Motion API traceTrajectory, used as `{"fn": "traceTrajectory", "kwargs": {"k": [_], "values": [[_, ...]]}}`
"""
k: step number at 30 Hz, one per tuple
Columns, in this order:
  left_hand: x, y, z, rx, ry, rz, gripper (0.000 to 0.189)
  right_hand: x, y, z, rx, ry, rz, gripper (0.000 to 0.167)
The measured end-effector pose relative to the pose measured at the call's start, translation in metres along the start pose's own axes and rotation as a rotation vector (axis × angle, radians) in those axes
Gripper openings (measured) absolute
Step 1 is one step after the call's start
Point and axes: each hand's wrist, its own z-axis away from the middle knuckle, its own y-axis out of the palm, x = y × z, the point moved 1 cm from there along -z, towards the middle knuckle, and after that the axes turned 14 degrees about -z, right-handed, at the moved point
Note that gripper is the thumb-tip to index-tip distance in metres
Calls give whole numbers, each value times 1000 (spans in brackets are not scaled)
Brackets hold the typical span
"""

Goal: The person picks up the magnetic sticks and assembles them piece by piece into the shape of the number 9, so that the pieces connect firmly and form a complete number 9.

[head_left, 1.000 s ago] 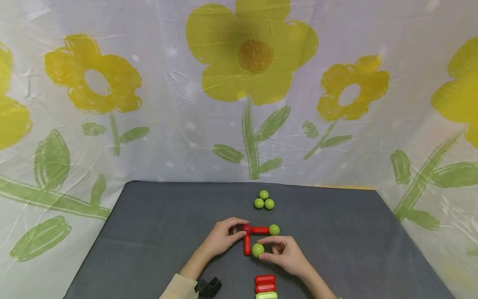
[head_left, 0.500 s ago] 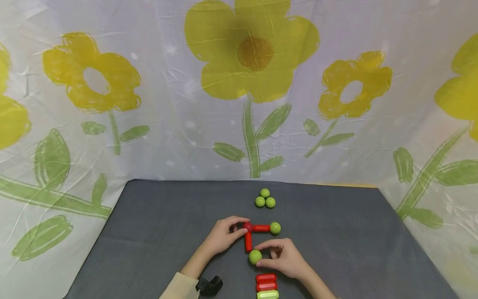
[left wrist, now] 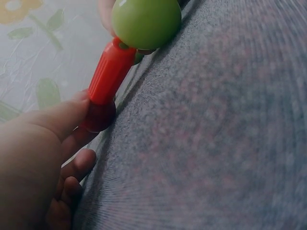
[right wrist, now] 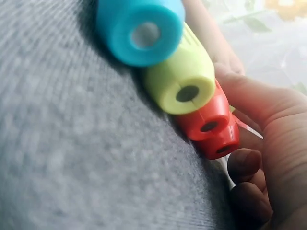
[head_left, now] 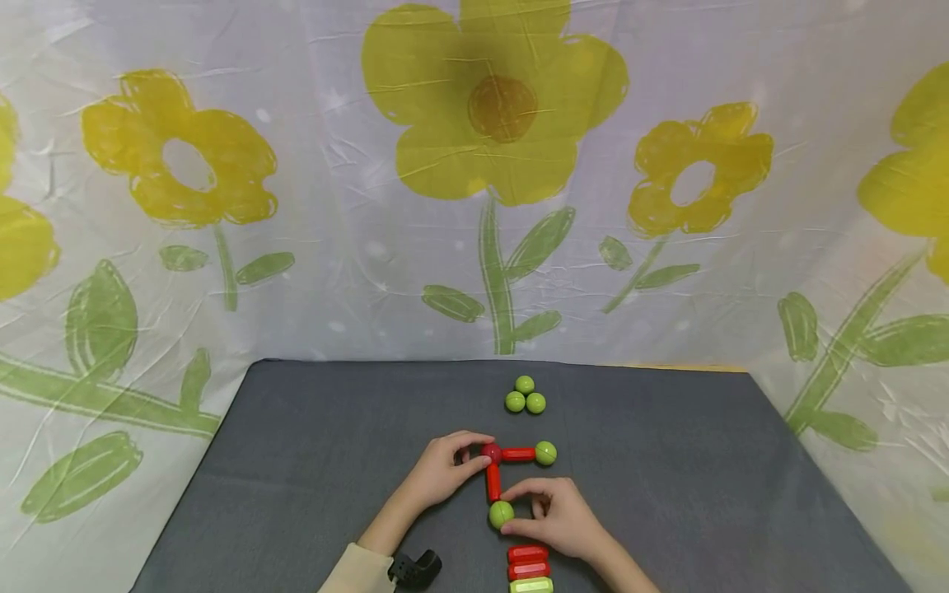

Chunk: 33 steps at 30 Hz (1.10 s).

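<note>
My left hand (head_left: 441, 471) pinches a dark red ball (head_left: 492, 452) between thumb and fingers. From that ball one red rod (head_left: 518, 454) runs right to a green ball (head_left: 545, 453). A second red rod (head_left: 493, 483) runs toward me, with another green ball (head_left: 501, 515) at its near end. Thumb and forefinger of my right hand (head_left: 559, 515) hold this near ball. The left wrist view has the green ball (left wrist: 146, 21) against the rod (left wrist: 109, 74), and the red ball (left wrist: 99, 116) by my left thumb. In the right wrist view the row of rods hides what the right fingertips hold.
Three green balls (head_left: 525, 395) lie clustered farther back on the dark grey cloth (head_left: 356, 412). Nearer me are two loose red rods (head_left: 528, 562) and a yellow-green rod (head_left: 530, 585). A blue rod (right wrist: 139, 33) shows beside them in the right wrist view. A flower-printed sheet (head_left: 334, 247) hangs behind.
My right hand has brought the green ball toward me and slightly left, from beside the near rod to its end. My left hand has stayed at the red ball.
</note>
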Motion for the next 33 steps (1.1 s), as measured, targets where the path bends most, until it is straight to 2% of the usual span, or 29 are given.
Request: {"fn": "traceTrajectory", "kwargs": {"k": [5,13,19,22,25,29,33], "values": [[0,0,1,-1,1,-10,32,1,2,0,-9,10,16,31],[-1,0,1,-9,13,-13,32,1,2,0,-11,-19,31,30],[0,0,2,20,48,-53,39,1,4,-1,-26,-14,36,31],[0,-3,5,63,94,-74,52,1,5,-2,-39,-14,52,31],[-1,-6,8,128,135,-83,76,0,5,-3,-50,-11,71,31],[-3,-9,10,200,156,-115,108,0,4,-3,-60,-4,96,28],[-4,-8,12,221,154,-150,121,0,4,-3,-65,3,110,26]]}}
